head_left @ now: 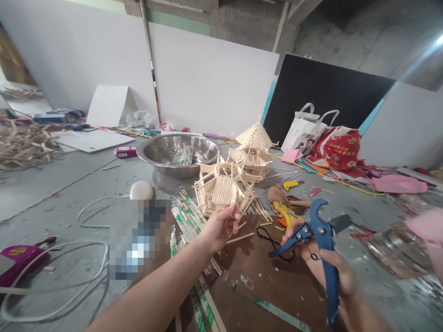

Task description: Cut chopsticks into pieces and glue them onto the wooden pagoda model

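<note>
My left hand [223, 226] reaches forward with thumb and fingers pinched together at the front of a house model made of wooden sticks [224, 190]. Whatever lies in the pinch is too small or hidden to name. On the right, my right hand [341, 272] is wrapped around a blue pipe cutter [330, 281], whose jaws and blade stand apart. Just behind that hand lies a yellow glue gun [283, 211]. Green-and-white wrapped chopsticks [188, 221] and loose sticks lie left of my left hand, partly under the forearm.
A steel basin [178, 170] holding wrapped chopsticks stands behind the model. Beside it is another stick model with a pointed roof [254, 133]. A yellow utility knife [290, 185] lies at right. A white cable [100, 249] loops at left, and a brown board [252, 281] lies below my hands.
</note>
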Demonstrator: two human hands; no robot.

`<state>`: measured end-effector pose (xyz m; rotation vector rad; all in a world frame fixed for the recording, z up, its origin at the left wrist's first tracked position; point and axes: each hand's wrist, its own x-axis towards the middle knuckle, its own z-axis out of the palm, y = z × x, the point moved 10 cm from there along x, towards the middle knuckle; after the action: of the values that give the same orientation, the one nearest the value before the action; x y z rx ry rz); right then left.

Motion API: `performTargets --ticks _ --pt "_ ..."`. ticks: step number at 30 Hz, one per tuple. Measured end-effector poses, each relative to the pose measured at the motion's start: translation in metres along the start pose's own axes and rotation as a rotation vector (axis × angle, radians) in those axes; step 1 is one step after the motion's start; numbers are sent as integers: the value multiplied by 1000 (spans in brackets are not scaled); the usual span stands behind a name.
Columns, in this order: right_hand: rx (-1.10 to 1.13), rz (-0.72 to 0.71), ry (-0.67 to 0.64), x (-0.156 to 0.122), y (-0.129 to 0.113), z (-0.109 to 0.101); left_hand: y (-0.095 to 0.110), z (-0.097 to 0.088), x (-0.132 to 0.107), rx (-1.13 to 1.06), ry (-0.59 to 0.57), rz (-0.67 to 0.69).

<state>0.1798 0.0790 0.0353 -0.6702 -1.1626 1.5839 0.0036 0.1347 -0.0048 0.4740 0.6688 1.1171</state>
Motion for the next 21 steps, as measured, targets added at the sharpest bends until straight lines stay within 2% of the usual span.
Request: performTargets --ticks 3,6,10,12,16,18,21 --pt "-92 -26 26 0 -14 -6 0 0 1 12 -9 7" --pt "-275 -42 115 -6 -37 -23 0 0 0 8 -14 1" --pt "-621 69 245 -14 -62 -56 -7 2 -4 19 -50 -15" --pt "-891 127 336 -11 -75 -75 -11 2 -6 40 -72 -10" --pt "-1491 199 305 24 -85 -96 -14 3 -11 114 -86 16" --pt "-1771 312 311 44 -80 -115 -13 4 -14 158 -83 32" --pt "-1883 335 348 72 -73 -139 -10 7 -17 216 -80 54"
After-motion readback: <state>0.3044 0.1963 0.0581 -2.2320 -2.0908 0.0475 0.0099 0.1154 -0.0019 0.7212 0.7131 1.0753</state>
